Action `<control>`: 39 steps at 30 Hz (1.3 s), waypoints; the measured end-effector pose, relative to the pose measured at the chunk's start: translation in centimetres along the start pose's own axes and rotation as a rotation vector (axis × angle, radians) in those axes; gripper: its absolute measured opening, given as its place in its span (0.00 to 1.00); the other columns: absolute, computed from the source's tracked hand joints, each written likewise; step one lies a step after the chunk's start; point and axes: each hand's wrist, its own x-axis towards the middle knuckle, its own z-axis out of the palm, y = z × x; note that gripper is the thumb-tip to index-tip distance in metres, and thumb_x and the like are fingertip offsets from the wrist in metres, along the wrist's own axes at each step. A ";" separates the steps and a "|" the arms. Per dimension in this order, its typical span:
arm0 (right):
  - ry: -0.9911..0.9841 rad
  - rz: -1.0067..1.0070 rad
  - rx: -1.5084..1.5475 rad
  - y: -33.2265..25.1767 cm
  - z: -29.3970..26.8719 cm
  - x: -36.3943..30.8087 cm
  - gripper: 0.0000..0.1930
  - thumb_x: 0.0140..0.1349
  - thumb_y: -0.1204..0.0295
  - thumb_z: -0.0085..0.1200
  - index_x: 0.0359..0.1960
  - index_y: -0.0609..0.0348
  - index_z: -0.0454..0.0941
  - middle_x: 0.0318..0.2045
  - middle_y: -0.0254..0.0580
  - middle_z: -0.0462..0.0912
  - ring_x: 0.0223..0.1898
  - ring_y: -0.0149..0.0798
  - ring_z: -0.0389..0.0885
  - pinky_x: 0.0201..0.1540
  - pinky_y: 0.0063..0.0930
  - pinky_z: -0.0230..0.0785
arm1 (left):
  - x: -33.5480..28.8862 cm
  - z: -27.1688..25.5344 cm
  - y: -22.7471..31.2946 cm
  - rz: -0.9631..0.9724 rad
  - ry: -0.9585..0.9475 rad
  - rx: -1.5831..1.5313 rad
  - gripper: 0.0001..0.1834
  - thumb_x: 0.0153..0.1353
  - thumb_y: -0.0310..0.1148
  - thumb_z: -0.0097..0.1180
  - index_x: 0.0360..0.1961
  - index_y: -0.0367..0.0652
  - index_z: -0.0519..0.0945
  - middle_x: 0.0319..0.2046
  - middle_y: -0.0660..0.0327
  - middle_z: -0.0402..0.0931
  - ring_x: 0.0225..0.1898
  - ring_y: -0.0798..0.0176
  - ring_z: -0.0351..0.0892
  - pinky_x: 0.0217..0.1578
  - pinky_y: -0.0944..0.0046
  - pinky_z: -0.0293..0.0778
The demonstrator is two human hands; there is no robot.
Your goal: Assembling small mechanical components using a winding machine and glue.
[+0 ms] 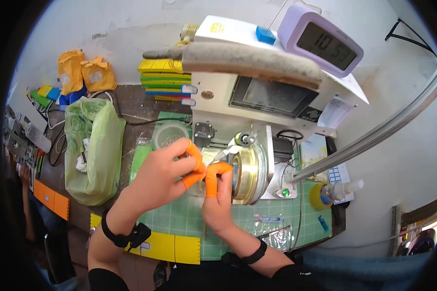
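Both hands meet in front of a white benchtop machine (218, 87), with orange finger cots on several fingertips. My left hand (158, 177) is closed in a pinch, its fingertips close against those of the right. My right hand (218, 203) is also closed, thumb and bent forefinger pressed together. Whatever lies between the fingertips is hidden or too small to name. Just right of them stands a large roll of clear yellowish tape (247, 177) on the machine, with a small green-and-black roller (244, 139) above it. A round translucent tub (171, 135) with small bits sits behind my left hand.
A green cutting mat (228, 242) covers the bench. Left stands a bin lined with a green bag (94, 150); yellow boards (172, 247) lie at the front edge. A spray bottle (342, 188) and a yellow tape roll (319, 196) stand right. Another person's hand (24, 173) shows far left.
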 end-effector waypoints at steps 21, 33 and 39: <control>-0.089 -0.260 -0.663 -10.8 -14.9 -4.6 0.08 0.59 0.79 0.65 0.40 0.61 0.80 0.35 0.39 0.81 0.36 0.36 0.81 0.40 0.28 0.73 | -1.7 3.4 -2.2 0.056 0.079 -0.416 0.05 0.55 0.22 0.64 0.31 0.34 0.80 0.34 0.54 0.81 0.41 0.53 0.83 0.63 0.31 0.71; 0.553 -0.334 -1.051 -16.3 -39.0 -3.3 0.19 0.75 0.61 0.49 0.57 0.61 0.80 0.56 0.40 0.82 0.56 0.31 0.77 0.57 0.29 0.69 | -0.5 2.9 -3.1 0.253 0.045 -0.360 0.08 0.53 0.18 0.69 0.34 0.35 0.85 0.37 0.54 0.86 0.42 0.53 0.85 0.60 0.41 0.77; 0.598 -0.524 -0.257 -22.9 -28.6 0.2 0.28 0.76 0.61 0.49 0.68 0.72 0.65 0.61 0.52 0.76 0.60 0.45 0.76 0.64 0.36 0.67 | -1.3 3.7 -3.3 0.219 0.090 -0.495 0.09 0.51 0.19 0.71 0.33 0.38 0.85 0.35 0.56 0.86 0.41 0.57 0.86 0.58 0.49 0.80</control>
